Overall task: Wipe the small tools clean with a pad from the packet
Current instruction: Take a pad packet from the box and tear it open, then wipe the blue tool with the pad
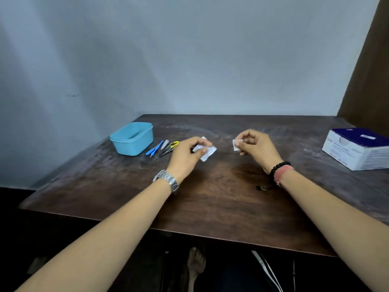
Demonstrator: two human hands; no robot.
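My left hand (188,153) pinches a small white foil packet (207,153) just above the dark wooden table (221,199). My right hand (255,146) pinches a small white folded pad (236,144) between thumb and fingers, a short way right of the packet. The small tools lie on the table left of my left hand: a blue-handled tool (154,148), a nail clipper (165,144) and yellow-handled scissors (171,146).
A light blue plastic tub (132,138) stands open at the far left, beside the tools. A white and blue box (357,147) sits at the table's right edge. A small dark object (261,188) lies near my right wrist. A wall runs behind the table.
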